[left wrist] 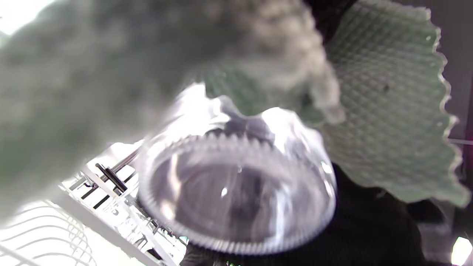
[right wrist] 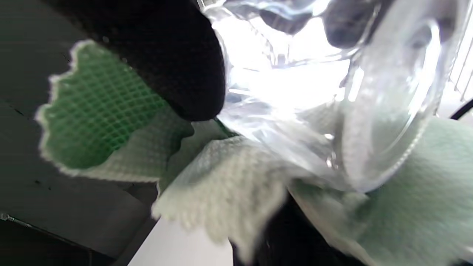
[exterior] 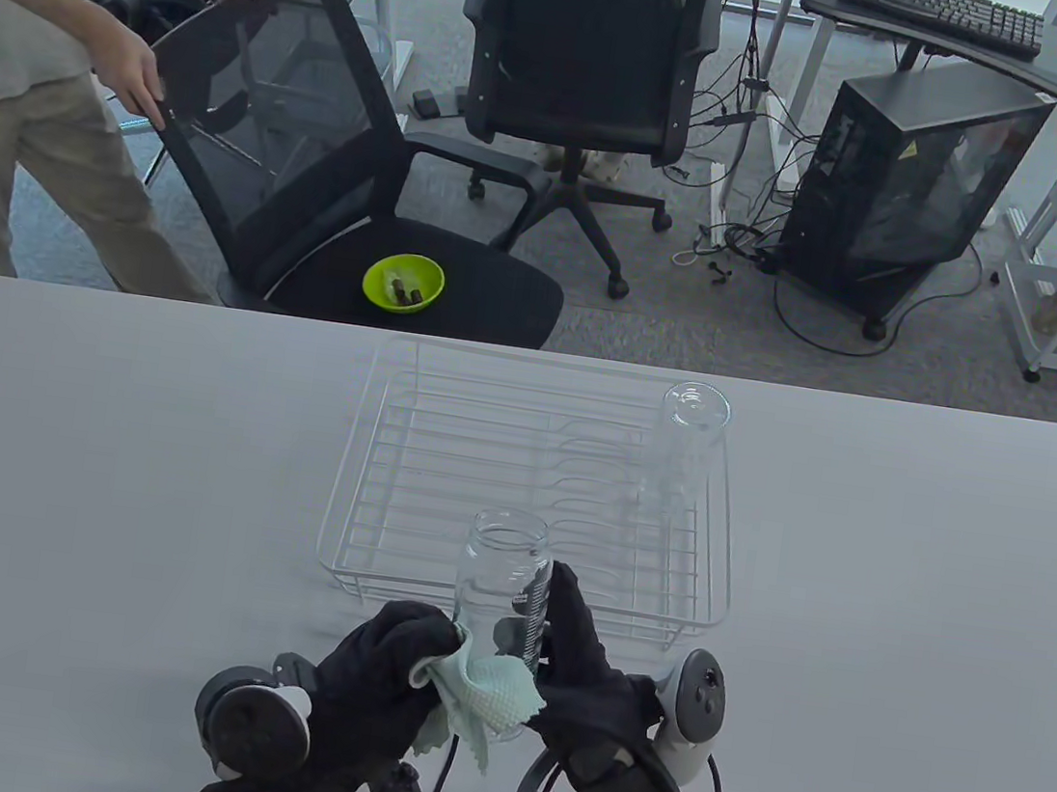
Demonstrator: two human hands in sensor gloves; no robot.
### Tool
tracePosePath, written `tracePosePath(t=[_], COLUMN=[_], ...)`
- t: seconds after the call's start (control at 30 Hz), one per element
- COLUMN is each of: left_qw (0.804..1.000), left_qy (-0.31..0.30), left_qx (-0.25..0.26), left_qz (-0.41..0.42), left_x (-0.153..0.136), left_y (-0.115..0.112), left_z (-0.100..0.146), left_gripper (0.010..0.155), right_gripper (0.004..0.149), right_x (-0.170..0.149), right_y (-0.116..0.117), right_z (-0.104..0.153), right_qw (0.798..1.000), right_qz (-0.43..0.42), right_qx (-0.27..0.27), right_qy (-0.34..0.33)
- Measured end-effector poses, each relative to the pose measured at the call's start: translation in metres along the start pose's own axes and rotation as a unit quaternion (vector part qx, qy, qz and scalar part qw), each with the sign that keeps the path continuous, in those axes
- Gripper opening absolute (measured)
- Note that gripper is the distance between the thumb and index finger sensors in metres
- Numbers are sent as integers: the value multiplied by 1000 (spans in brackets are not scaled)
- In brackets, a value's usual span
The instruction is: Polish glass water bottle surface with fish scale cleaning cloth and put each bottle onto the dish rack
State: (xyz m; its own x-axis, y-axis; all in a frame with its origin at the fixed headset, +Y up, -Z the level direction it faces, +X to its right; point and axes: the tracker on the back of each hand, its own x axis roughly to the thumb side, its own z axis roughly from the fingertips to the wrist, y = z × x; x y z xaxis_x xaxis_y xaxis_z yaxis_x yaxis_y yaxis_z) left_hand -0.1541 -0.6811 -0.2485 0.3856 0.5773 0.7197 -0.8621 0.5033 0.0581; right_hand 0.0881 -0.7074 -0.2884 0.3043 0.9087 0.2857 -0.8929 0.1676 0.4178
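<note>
- Glass water bottle (exterior: 502, 597), lidless and mouth up, is held just above the near middle of the table (exterior: 93, 455), in front of the near edge of the dish rack.
- Right hand (exterior: 584, 676) wraps its gloved fingers round the right side of that bottle, gripping it.
- Left hand (exterior: 384, 679) pinches the pale green fish scale cleaning cloth (exterior: 479, 701) and presses it against the bottle's lower left side.
- In the left wrist view the bottle's ribbed base (left wrist: 236, 195) fills the middle, with the cloth's scalloped edge to its right.
- Right wrist view shows the cloth bunched under and beside the glass.
- White wire dish rack (exterior: 379, 493) sits at the table's centre, just beyond the hands.
- Second glass bottle (exterior: 685, 451) stands upside down in the rack's far right corner.
- Beyond the table, a lime green bowl (exterior: 403, 281) rests on the seat of a black office chair (exterior: 327, 155), whose back a person (exterior: 19, 56) grips at far left.
</note>
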Motion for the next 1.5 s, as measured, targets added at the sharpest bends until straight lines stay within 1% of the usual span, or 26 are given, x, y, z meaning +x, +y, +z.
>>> tracePosePath(t=[0.07, 0.13, 0.2, 0.27, 0.37, 0.43, 0.5, 0.53, 0.6, 0.7, 0.77, 0.87, 0.9, 0.97, 1.03, 1.1, 1.13, 1.2, 1.23, 1.37, 1.47, 1.5], left_qw=[1000, 999, 999, 999, 1000, 1000, 999, 998, 997, 995, 995, 995, 995, 995, 995, 996, 997, 998, 999, 1000, 1000, 1000], left_qy=[-12, -23, -24, -24, -19, -7, 7, 15, 25, 32, 34, 32, 31, 33, 39, 33, 27, 14, 12, 1, -5, -3], left_qx=[-17, -28, -25, -18, 5, 19, 38, 46, 61, 78, 81, 81, 79, 77, 75, 66, 60, 45, 40, 12, -2, -4], left_qz=[-13, -29, -27, -18, -9, 4, 21, 31, 43, 51, 57, 54, 54, 53, 57, 56, 48, 28, 21, 2, 0, 5], left_x=[4, 7, 7, 7, 7, 5, 1, -1, -3, -5, -6, -5, -5, -6, -7, -5, -3, 0, 1, 3, 6, 6], left_y=[-8, -13, -14, -11, -5, 0, 6, 10, 15, 22, 23, 23, 22, 21, 19, 16, 14, 9, 8, -2, -10, -12], left_z=[1, 2, 1, 1, 1, 0, 0, -1, -2, -2, -1, -1, -1, 0, -1, -1, -1, -1, -1, 1, 1, 1], left_gripper=[43, 43, 43, 43, 43, 43, 43, 43, 44, 44, 44, 44, 44, 43, 43, 44, 43, 44, 43, 43, 43, 44], right_gripper=[99, 99, 96, 95, 92, 89, 84, 82, 81, 88, 89, 90, 90, 91, 93, 96, 98, 102, 103, 101, 102, 102], right_x=[3, 7, 9, 10, 7, 3, -3, -6, -9, -16, -23, -27, -26, -22, -15, -10, -9, -10, -10, -6, 1, 3], right_y=[-3, -6, -5, -3, 2, 5, 8, 9, 12, 18, 20, 20, 19, 15, 9, 6, 5, 4, 3, -1, -4, -4], right_z=[-1, -1, -1, -3, -2, -2, -1, 0, 0, 3, 4, 5, 4, 3, 1, 0, 1, 1, 2, 1, 1, 1], right_qw=[1000, 999, 999, 999, 998, 996, 990, 987, 986, 980, 976, 970, 971, 978, 990, 992, 992, 996, 997, 1000, 998, 998], right_qz=[-2, 24, 42, 29, 30, -10, -76, -96, -88, -62, -84, -119, -117, -85, -15, 38, 51, 56, 49, 19, 51, 55], right_qx=[-20, -16, 1, 19, 56, 89, 108, 113, 124, 166, 169, 173, 170, 157, 111, 97, 89, 53, 44, -13, -29, -22], right_qy=[-12, -16, -18, -13, -1, 17, 45, 58, 69, 94, 113, 120, 116, 106, 82, 70, 69, 53, 48, 13, -15, -17])
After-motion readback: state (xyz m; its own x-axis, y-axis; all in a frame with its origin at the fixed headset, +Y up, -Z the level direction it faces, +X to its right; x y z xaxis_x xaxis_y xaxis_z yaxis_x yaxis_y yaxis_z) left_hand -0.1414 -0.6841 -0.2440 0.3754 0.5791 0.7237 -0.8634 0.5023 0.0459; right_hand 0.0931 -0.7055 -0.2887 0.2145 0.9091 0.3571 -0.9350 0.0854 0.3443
